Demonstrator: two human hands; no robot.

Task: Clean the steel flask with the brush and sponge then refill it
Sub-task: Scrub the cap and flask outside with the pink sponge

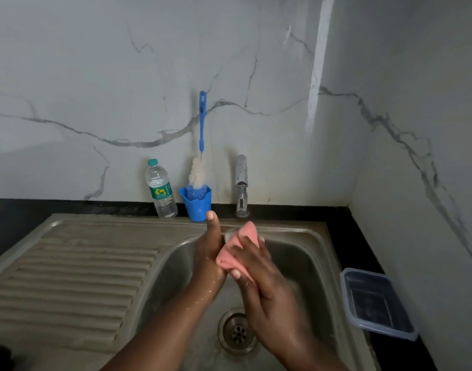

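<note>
Right hand (259, 274) grips pink sponge (236, 250), pressing it against open, straight-fingered left hand (212, 247) over sink (313, 253). Flask mostly hidden; maybe a steel sliver between the hands. Judged step: sponge wash. Next: rinse, then bottle (161, 188) for refilling; brush (200, 162) stands in cup (196, 206).
</note>
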